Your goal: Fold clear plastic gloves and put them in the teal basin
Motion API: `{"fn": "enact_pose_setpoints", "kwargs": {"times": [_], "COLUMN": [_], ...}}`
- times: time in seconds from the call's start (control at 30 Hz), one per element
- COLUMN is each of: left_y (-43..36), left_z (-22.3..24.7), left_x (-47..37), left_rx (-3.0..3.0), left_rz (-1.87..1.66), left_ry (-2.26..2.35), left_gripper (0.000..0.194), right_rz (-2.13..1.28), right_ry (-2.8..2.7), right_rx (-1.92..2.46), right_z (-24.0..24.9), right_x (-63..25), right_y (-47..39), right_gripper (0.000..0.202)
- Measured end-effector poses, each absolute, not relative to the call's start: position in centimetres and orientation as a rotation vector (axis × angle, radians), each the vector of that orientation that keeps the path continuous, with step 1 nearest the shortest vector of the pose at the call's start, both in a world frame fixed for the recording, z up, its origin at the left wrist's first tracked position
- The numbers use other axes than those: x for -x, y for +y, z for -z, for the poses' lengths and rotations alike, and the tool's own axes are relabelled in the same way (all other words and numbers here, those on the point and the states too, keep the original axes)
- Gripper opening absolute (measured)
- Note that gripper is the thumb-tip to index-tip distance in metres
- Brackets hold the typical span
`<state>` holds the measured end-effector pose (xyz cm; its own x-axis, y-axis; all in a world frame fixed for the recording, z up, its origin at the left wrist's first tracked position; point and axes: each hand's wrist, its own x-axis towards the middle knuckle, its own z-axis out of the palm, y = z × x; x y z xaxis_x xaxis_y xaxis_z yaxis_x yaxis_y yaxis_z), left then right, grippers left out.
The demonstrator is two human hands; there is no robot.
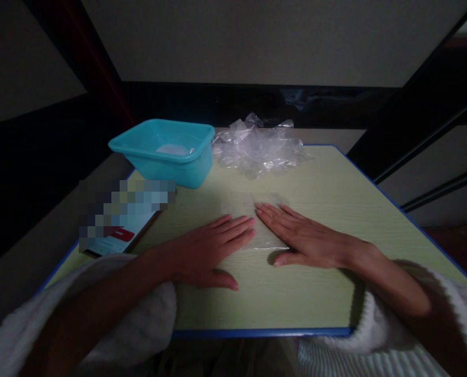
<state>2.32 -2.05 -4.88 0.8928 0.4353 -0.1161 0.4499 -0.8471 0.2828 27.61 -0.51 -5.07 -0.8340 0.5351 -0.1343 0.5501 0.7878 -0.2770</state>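
Note:
A clear plastic bag (pixel 270 239) lies flat on the table in front of me, hard to make out against the pale top. My left hand (pixel 213 248) rests palm down with its fingers stretched over the bag's left part, thumb apart. On the other side, my right hand (pixel 302 233) lies flat, fingers extended across the bag's right part and thumb spread toward me. The fingertips of both hands come close near the middle of the bag. Neither hand grips anything. Parts of the bag are hidden under the fingers.
A turquoise plastic basin (pixel 170 165) stands at the back left, with something whitish inside. Beside it sits a crumpled pile of clear plastic bags (pixel 259 146). A phone (pixel 125 233), partly blurred, lies at the left edge of the blue-edged table (pixel 264 309). Panels rise behind the table.

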Motion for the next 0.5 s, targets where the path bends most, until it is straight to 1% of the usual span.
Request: {"fn": "enact_pose_setpoints", "kwargs": {"times": [0.17,0.5], "left_y": [-2.4,-2.5], "left_z": [4.7,5.3], "left_x": [-2.9,-3.2], "left_rx": [-2.784,-2.769], "left_rz": [-0.042,-0.008], "left_ry": [0.585,0.563], "left_gripper": [0.082,0.08], "right_rz": [0.479,0.456], "right_ry": [2.971,2.944], "right_rx": [-0.9,-0.939], "right_z": [4.8,5.8], "right_x": [-27.3,-27.1], "right_y": [-1.0,-1.3], "right_gripper": [0.092,0.092]}}
